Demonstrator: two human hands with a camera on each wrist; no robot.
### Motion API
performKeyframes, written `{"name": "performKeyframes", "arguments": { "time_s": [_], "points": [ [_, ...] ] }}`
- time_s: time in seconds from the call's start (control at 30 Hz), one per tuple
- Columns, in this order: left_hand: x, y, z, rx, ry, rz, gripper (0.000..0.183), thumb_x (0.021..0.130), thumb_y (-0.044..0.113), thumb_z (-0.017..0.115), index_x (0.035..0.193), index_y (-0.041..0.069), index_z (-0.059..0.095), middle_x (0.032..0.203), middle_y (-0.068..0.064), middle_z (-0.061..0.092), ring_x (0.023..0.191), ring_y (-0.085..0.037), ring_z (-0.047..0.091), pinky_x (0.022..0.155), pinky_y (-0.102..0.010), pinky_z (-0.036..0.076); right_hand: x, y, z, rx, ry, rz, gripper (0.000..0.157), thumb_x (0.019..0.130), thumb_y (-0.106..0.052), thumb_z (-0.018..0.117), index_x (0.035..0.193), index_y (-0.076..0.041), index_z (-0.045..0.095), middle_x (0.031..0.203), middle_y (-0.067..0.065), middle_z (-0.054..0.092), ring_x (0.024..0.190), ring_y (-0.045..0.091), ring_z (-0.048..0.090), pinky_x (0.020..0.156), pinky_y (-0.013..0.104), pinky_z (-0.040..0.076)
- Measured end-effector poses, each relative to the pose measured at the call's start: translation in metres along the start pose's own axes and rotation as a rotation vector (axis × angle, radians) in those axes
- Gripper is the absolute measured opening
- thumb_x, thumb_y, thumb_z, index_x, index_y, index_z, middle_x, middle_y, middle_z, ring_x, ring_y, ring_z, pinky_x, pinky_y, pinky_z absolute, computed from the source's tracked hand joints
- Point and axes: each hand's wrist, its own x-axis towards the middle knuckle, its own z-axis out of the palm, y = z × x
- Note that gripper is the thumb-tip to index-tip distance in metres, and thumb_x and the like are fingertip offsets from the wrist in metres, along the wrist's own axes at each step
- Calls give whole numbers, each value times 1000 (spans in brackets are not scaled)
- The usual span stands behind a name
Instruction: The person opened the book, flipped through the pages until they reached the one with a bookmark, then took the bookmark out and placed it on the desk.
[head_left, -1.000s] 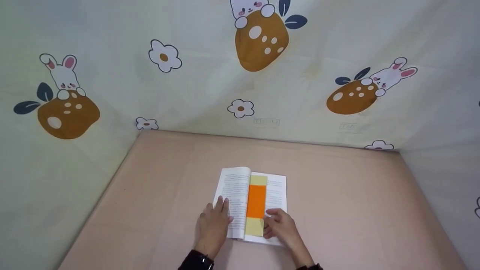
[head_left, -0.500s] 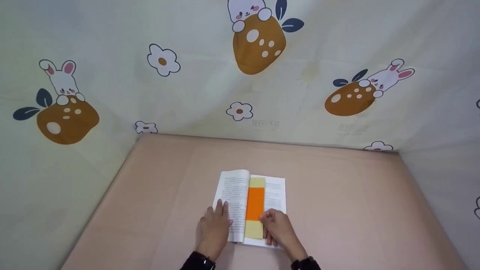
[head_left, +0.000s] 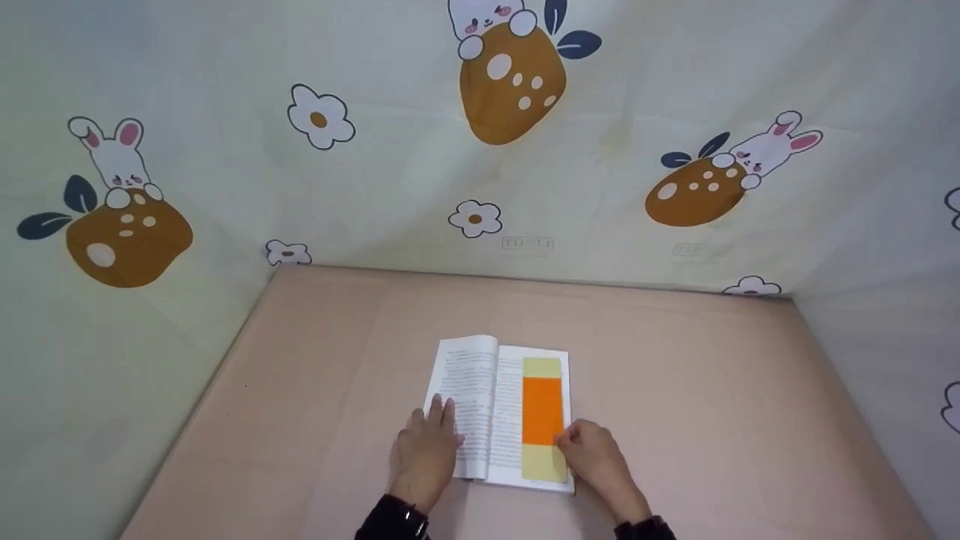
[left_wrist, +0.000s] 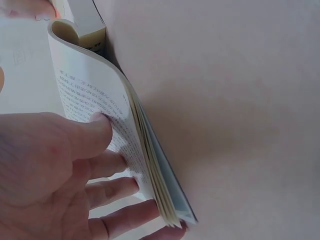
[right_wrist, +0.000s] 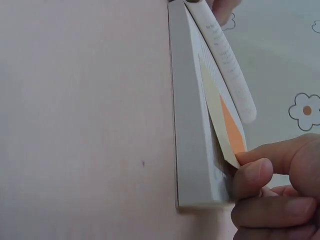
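An open book (head_left: 510, 435) lies on the table, printed pages facing up. My left hand (head_left: 429, 454) rests on the left page with fairly straight fingers; in the left wrist view its fingers (left_wrist: 112, 192) lie across the page toward the outer edge. A pale yellow strip with an orange middle, like a bookmark (head_left: 541, 409), lies over the right page near its outer edge. My right hand (head_left: 596, 454) pinches the strip's right edge between thumb and curled index finger. The right wrist view shows that edge of the bookmark (right_wrist: 218, 117) tilted up from the page.
The pinkish-beige table (head_left: 360, 330) surrounds the book. Behind and at both sides stands a pale cloth wall (head_left: 405, 165) printed with rabbits, brown strawberry shapes and flowers. The book's thick page block (right_wrist: 189, 150) faces the right wrist camera.
The bookmark has moved right, from beside the book's spine to the right page's outer edge. My right hand took hold of its edge and moved with it. The left hand stays on the left page.
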Motion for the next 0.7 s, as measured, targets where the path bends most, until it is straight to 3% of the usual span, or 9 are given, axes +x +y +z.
{"name": "performKeyframes", "arguments": {
  "time_s": [0.27,0.47,0.7],
  "points": [
    [-1,-4,0,31,24,19,53,89,38,55,133,8,51,137,-10,50,91,-24,51,55,-31,47,-6,31,-33,-89,39,158,17,88,-18,60,78,-5,59,61,2,49,56,13,45,49,22,34],
    [0,-2,0,-31,19,7,53,89,37,56,133,7,51,137,-12,49,92,-24,50,56,-30,45,-8,52,-62,-182,29,253,16,88,-18,59,82,-2,60,67,5,53,61,16,48,52,23,37],
    [-1,-1,2,-2,23,8,54,89,38,55,133,7,51,137,-12,50,89,-22,49,54,-29,46,-9,64,-83,-217,21,280,18,88,-17,58,84,0,60,68,5,52,62,17,47,54,24,36]
  ]
}}
